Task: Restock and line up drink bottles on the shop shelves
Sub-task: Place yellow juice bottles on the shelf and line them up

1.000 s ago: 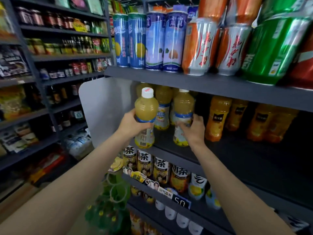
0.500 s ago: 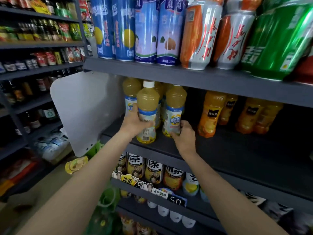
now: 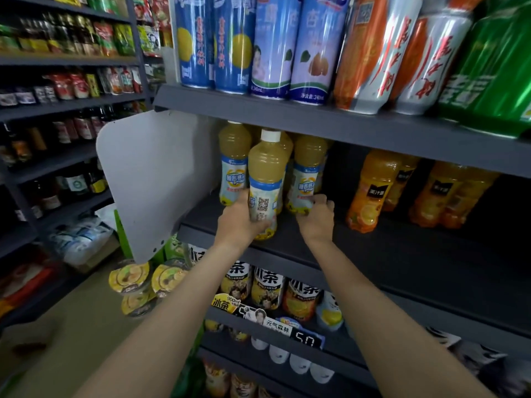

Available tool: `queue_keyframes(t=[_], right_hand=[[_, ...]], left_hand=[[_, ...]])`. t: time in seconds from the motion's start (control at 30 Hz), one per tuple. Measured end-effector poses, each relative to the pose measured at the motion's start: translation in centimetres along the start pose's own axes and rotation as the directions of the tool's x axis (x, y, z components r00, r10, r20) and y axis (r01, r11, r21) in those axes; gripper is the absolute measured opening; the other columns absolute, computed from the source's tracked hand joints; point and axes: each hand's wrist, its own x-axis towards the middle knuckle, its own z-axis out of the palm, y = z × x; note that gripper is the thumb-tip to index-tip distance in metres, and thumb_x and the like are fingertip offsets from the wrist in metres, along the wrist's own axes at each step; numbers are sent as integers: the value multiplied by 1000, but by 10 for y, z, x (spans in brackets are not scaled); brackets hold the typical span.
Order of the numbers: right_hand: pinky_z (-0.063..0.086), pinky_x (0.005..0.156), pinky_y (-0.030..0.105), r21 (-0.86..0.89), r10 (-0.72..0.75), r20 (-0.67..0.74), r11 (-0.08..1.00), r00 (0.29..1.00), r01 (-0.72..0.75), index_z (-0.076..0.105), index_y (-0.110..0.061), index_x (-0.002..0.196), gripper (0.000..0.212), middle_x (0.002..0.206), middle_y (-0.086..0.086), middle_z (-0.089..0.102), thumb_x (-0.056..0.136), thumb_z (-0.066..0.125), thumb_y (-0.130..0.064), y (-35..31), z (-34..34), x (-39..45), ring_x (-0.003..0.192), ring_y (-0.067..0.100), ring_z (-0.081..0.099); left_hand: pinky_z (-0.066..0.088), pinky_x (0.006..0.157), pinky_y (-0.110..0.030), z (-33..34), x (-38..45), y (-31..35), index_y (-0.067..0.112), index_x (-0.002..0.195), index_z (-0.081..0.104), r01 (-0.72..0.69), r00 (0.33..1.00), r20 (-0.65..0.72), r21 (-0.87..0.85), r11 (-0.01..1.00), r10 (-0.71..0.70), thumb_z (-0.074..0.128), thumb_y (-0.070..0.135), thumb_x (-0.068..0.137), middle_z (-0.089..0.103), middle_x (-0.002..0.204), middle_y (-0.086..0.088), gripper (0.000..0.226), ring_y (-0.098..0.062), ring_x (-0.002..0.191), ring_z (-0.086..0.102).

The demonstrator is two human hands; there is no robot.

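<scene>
dark grey metal shelf (image 3: 402,248): lining-up step. left hand (image 3: 238,222) grips white-capped yellow juice bottle (image 3: 265,179) at front edge; right hand (image 3: 317,216) pinches base of 2nd yellow juice bottle (image 3: 307,170) behind. next: seat front one upright w/ row, label out.

— What's off to the left?

— A run of dark grey shelving (image 3: 71,104) packed with jars, dark bottles and bright packets, rather blurred.

— And nearer in?

— A pale grey end panel (image 3: 155,179) with rounded corners stands at the left edge of the closer unit. Beside its lower corner sit foil-lidded yellow cups (image 3: 129,278).

— The floor?

— A dull tan floor (image 3: 86,320), with a cardboard box (image 3: 94,255) of plastic-wrapped packs against the far shelves.

— How is the light?

— Even and bright from overhead; it glints off the tall cans (image 3: 273,47) on the top board (image 3: 316,122), while the recess beneath is in shadow.
</scene>
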Motion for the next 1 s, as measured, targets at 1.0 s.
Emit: queue_keyframes(t=[1.0], right_hand=[[48, 81, 23, 120, -302, -125, 941, 945, 317, 41, -4, 129, 46, 127, 12, 40, 87, 60, -7, 20, -44, -106, 105, 17, 51]], left_hand=[[35, 78, -17, 46, -117, -17, 7, 109, 55, -283, 949, -180, -129, 951, 258, 52, -1, 86, 54, 102, -4, 24, -15, 94, 51]])
